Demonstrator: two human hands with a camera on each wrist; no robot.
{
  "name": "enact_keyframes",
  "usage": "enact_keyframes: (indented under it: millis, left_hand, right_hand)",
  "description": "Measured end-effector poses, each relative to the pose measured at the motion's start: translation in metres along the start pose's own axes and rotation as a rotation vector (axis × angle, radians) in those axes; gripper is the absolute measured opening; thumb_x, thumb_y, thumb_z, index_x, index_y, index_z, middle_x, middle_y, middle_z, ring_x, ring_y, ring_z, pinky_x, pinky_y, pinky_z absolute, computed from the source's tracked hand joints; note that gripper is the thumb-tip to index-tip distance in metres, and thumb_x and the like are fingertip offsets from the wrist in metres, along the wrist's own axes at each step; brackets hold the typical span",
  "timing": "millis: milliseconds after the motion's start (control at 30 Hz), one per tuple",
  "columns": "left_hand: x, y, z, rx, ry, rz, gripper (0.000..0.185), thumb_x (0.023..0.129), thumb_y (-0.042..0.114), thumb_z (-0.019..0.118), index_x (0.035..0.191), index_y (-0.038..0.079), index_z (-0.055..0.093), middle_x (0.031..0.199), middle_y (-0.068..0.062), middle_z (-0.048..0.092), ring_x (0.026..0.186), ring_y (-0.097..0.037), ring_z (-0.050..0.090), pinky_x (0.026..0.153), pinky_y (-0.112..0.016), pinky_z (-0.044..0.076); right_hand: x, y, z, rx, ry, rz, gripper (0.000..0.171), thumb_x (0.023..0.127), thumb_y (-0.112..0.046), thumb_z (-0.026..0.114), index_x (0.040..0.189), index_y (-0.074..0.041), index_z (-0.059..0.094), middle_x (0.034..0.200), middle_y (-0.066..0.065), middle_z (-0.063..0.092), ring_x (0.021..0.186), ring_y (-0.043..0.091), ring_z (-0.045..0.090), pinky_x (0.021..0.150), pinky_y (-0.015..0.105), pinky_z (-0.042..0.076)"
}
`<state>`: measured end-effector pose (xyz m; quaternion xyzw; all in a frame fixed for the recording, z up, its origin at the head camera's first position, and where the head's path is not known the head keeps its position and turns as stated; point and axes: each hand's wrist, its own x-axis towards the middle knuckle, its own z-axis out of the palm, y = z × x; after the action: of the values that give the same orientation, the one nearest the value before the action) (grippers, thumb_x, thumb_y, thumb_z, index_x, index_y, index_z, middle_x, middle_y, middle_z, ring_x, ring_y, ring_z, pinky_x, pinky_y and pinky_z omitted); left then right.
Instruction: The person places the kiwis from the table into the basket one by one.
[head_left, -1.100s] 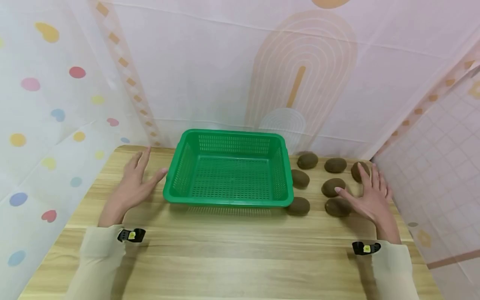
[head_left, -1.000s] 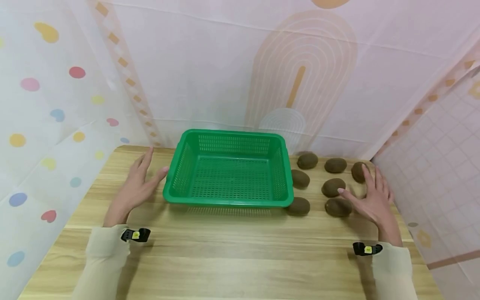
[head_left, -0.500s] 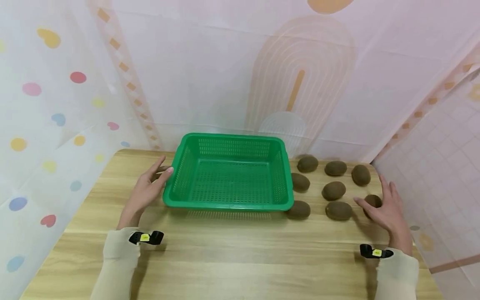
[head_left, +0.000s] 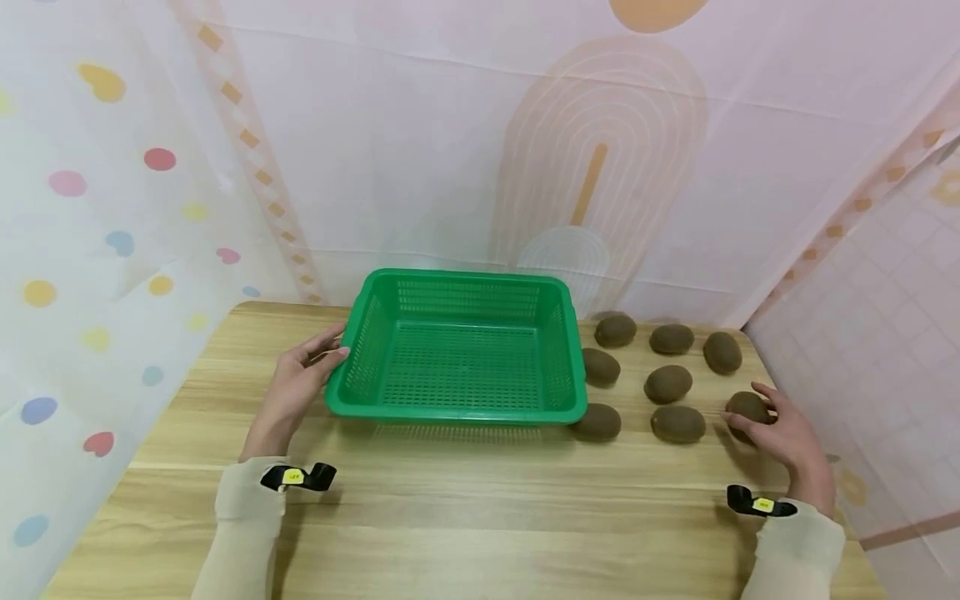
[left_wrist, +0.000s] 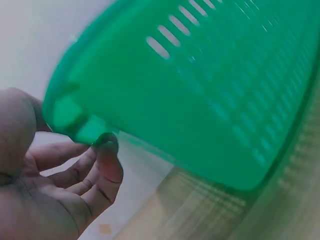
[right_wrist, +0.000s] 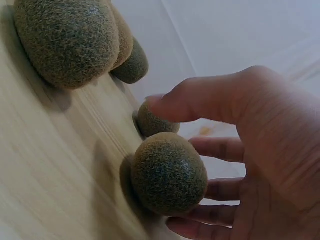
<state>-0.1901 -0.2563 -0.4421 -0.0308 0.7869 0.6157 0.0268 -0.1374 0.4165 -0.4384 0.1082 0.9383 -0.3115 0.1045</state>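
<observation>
A green plastic basket (head_left: 461, 350) stands empty in the middle of the wooden table (head_left: 480, 508). My left hand (head_left: 306, 371) is at its left rim, thumb on top and curled fingers under the edge; the left wrist view shows the fingers (left_wrist: 102, 165) touching the basket (left_wrist: 200, 90) beneath its corner. Several brown kiwis lie right of the basket. My right hand (head_left: 783, 429) curls round the nearest right one, a kiwi (head_left: 745, 406) resting on the table. In the right wrist view, thumb and fingers (right_wrist: 225, 150) cup that kiwi (right_wrist: 169, 172).
Other kiwis lie in loose rows between basket and right hand, such as one by the basket's front corner (head_left: 597, 422) and one at the back (head_left: 671, 339). Patterned curtains close in the back and both sides. Bare wood stretches in front of the basket.
My left hand moved in from the table onto the basket's left rim. My right hand drew back from the kiwi rows and closed round the front right kiwi.
</observation>
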Motion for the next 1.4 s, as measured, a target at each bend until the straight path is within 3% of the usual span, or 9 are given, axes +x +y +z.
enact_keyframes:
  millis: [167, 367, 567, 900, 1400]
  left_hand:
    - [0.001, 0.003, 0.003, -0.169, 0.024, -0.036, 0.062, 0.102, 0.027, 0.066, 0.157, 0.011, 0.043, 0.125, 0.009, 0.055, 0.102, 0.006, 0.062, 0.082, -0.01, 0.056]
    - [0.001, 0.006, 0.004, -0.338, 0.046, -0.065, 0.064, 0.097, 0.018, 0.073, 0.154, 0.004, 0.046, 0.112, 0.011, 0.064, 0.093, 0.002, 0.065, 0.076, -0.013, 0.058]
    - [-0.001, 0.003, 0.001, -0.458, 0.056, -0.075, 0.063, 0.094, 0.011, 0.075, 0.15, 0.002, 0.049, 0.107, 0.011, 0.067, 0.092, 0.001, 0.065, 0.076, -0.015, 0.06]
    - [0.004, 0.004, 0.005, -0.449, 0.054, -0.089, 0.064, 0.094, 0.013, 0.076, 0.151, 0.003, 0.049, 0.109, 0.012, 0.065, 0.096, 0.001, 0.061, 0.076, -0.015, 0.059]
    - [0.003, 0.005, 0.006, -0.468, 0.061, -0.1, 0.063, 0.093, 0.012, 0.077, 0.15, 0.004, 0.051, 0.108, 0.011, 0.065, 0.097, 0.0, 0.061, 0.078, -0.014, 0.059]
  right_hand:
    - [0.001, 0.002, 0.002, -0.002, 0.011, 0.004, 0.095, 0.099, -0.047, 0.063, 0.163, 0.001, 0.012, 0.154, 0.046, 0.024, 0.138, 0.063, 0.03, 0.106, 0.073, 0.036]
    - [0.001, 0.002, 0.001, -0.006, 0.044, 0.016, 0.087, 0.098, -0.035, 0.065, 0.16, 0.007, 0.019, 0.15, 0.047, 0.03, 0.133, 0.063, 0.036, 0.103, 0.071, 0.039]
    - [0.004, 0.001, 0.002, -0.012, 0.044, 0.006, 0.085, 0.098, -0.036, 0.067, 0.158, 0.007, 0.025, 0.147, 0.046, 0.035, 0.131, 0.062, 0.041, 0.102, 0.068, 0.042]
    - [0.004, 0.003, 0.003, 0.028, 0.057, 0.045, 0.087, 0.098, -0.04, 0.066, 0.16, 0.004, 0.022, 0.152, 0.043, 0.032, 0.134, 0.06, 0.038, 0.103, 0.069, 0.041]
    - [0.009, -0.009, 0.012, 0.067, 0.173, -0.038, 0.085, 0.097, -0.041, 0.069, 0.161, -0.004, 0.029, 0.15, 0.038, 0.041, 0.13, 0.053, 0.047, 0.095, 0.059, 0.048]
